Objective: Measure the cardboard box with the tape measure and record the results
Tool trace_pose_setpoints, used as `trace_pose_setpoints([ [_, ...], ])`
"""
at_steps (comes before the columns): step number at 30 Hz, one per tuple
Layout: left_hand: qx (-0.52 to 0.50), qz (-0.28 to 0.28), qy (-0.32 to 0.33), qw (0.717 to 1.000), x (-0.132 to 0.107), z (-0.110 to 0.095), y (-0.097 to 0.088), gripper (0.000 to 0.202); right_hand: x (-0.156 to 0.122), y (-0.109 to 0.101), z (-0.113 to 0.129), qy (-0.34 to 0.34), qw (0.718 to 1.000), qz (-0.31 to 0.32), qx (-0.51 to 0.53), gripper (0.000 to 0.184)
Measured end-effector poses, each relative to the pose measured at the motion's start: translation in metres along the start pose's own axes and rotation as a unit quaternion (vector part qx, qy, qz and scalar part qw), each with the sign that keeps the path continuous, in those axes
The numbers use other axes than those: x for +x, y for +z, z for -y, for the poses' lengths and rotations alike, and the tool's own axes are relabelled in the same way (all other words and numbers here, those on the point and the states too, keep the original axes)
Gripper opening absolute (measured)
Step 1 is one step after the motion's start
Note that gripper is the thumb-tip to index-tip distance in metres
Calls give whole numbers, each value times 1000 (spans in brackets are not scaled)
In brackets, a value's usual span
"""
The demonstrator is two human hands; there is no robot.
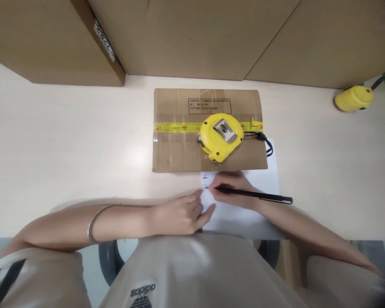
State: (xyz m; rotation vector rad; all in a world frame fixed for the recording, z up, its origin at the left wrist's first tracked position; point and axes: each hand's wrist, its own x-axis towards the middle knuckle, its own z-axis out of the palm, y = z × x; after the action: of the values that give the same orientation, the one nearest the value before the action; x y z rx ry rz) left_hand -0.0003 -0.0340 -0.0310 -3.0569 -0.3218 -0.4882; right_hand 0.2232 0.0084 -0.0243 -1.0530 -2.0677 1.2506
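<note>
My right hand is closed around a black pen, whose tip rests on a white sheet of paper beside some small handwriting. My left hand lies on the left edge of that sheet, fingers loosely curled and pressing the paper down, holding nothing; a silver bangle sits on its forearm. Just beyond the paper lies a flat cardboard parcel sealed with yellow printed tape. A yellow tape measure with a metal clip and a black wrist cord rests on the parcel's right half.
Large cardboard boxes stand along the far edge of the pale wooden table. A second yellow tool with a black cord lies at the far right, next to a green object at the frame's edge.
</note>
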Motion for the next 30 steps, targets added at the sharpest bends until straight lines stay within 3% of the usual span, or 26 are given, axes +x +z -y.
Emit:
trace_pose_setpoints([
  [30,-35,-4,3,999,2,2,3,31,-2,-2,1,-15,1000,4,-17,16],
])
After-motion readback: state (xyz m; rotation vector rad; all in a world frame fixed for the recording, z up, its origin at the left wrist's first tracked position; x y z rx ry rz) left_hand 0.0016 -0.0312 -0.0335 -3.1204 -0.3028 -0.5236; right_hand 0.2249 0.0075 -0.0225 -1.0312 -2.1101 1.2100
